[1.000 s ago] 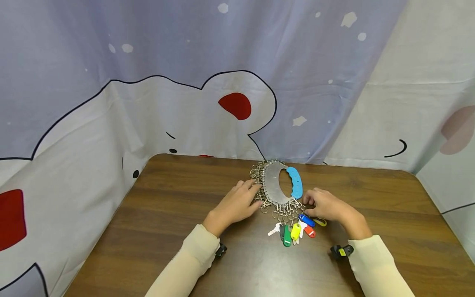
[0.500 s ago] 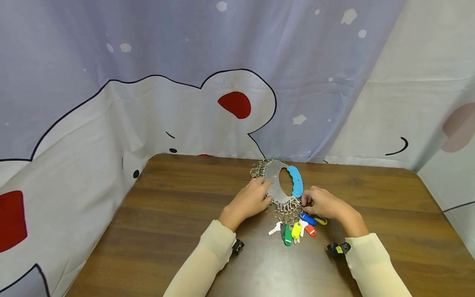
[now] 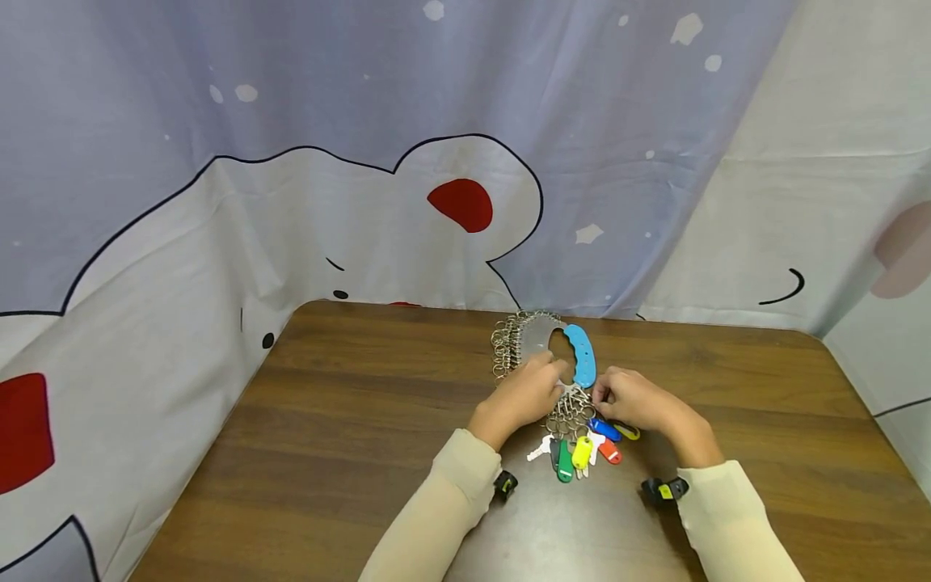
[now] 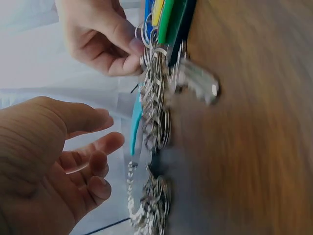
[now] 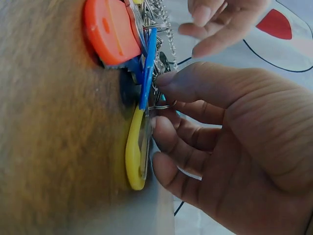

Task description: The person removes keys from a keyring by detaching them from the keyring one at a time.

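Observation:
A crescent-shaped metal key holder (image 3: pixel 534 333) with a blue handle (image 3: pixel 584 356) lies on the table, its curved edge lined with snap hooks and rings. My left hand (image 3: pixel 525 396) is over the plate, hiding part of it; the left wrist view shows its thumb and fingers apart with nothing between. At the lower right end of the holder my right hand (image 3: pixel 634 400) pinches a key ring (image 5: pixel 164 105) between thumb and fingers. Just below lie keys with tags: green (image 3: pixel 564 461), yellow (image 3: pixel 581 453), red (image 3: pixel 609 451) and blue (image 3: pixel 604 430). Another yellow tag (image 5: pixel 134 152) sits under the right fingers.
The brown wooden table (image 3: pixel 327 420) ends at a patterned curtain (image 3: pixel 364 226) behind the holder. A row of rings (image 3: pixel 502 347) hangs off the holder's left side. Each wrist wears a small black camera, such as the right one (image 3: pixel 663 490).
My left hand has moved right, from the rings on the holder's left side across the plate toward my right hand. The right hand stays nearly in place.

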`<state>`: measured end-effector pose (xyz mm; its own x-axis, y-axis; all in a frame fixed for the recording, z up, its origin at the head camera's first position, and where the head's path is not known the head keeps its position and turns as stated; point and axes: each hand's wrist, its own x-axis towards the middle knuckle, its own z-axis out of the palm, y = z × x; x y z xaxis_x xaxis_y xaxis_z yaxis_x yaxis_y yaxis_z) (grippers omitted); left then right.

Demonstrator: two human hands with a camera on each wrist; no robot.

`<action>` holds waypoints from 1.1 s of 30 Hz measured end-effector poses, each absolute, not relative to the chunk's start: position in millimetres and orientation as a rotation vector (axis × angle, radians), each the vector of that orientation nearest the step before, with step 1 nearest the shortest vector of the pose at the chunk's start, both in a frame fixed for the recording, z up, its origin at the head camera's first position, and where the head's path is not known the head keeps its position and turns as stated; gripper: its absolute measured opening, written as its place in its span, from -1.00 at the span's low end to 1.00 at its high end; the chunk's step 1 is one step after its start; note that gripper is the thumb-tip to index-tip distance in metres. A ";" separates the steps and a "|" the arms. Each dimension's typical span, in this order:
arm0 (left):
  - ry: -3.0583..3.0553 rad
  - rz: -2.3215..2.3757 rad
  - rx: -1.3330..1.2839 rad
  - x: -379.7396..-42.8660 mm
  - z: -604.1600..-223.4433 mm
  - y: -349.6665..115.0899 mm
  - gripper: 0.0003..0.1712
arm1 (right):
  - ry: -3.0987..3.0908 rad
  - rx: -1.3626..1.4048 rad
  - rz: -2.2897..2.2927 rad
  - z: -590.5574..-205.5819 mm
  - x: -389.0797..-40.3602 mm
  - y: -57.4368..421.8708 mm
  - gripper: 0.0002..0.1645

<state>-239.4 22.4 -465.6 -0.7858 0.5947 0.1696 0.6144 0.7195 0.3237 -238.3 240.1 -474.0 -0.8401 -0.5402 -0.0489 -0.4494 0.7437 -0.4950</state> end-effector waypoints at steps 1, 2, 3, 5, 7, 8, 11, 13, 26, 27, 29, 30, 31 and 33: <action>-2.857 -0.581 -1.021 -240.0 -465.6 25.3 -0.73 | 2.751 -0.791 -0.717 -473.6 -238.3 240.2 -0.84; -2.848 -0.582 -1.035 -240.7 -465.7 28.0 -0.73 | 2.746 -0.789 -0.726 -473.0 -238.3 240.4 -0.84; -2.843 -0.578 -1.046 -241.2 -465.8 30.5 -0.73 | 2.742 -0.785 -0.734 -472.7 -238.5 240.7 -0.85; -2.830 -0.578 -1.070 -242.8 -467.3 34.9 -0.72 | 2.737 -0.773 -0.750 -473.0 -238.5 241.1 -0.86; -2.834 -0.571 -1.079 -244.0 -468.7 38.6 -0.69 | 2.741 -0.776 -0.765 -473.3 -238.3 242.2 -0.85; -2.837 -0.565 -1.083 -244.8 -469.8 40.4 -0.69 | 2.741 -0.775 -0.774 -473.1 -238.2 242.7 -0.85; -2.850 -0.552 -1.096 -246.9 -472.4 45.3 -0.69 | 2.742 -0.789 -0.790 -472.2 -237.8 244.5 -0.86; -2.849 -0.554 -1.123 -248.3 -474.2 48.9 -0.70 | 2.744 -0.787 -0.791 -471.4 -237.6 245.9 -0.87; -2.915 -0.549 -1.176 -250.6 -477.6 61.1 -0.78 | 2.725 -0.726 -0.867 -470.3 -238.7 254.1 -0.92; -2.910 -0.543 -1.177 -251.0 -478.0 61.7 -0.81 | 2.725 -0.728 -0.874 -470.5 -238.7 254.3 -0.91; -2.902 -0.531 -1.180 -251.7 -478.8 62.7 -0.85 | 2.726 -0.732 -0.886 -470.6 -238.8 254.6 -0.91; -2.897 -0.529 -1.181 -252.2 -479.4 63.3 -0.86 | 2.726 -0.734 -0.894 -470.6 -238.9 254.7 -0.91; -2.892 -0.527 -1.181 -252.6 -479.9 63.6 -0.87 | 2.726 -0.734 -0.906 -470.5 -239.0 254.7 -0.91; -2.883 -0.528 -1.177 -253.5 -481.2 64.2 -0.89 | 2.725 -0.735 -0.923 -470.4 -239.3 254.8 -0.91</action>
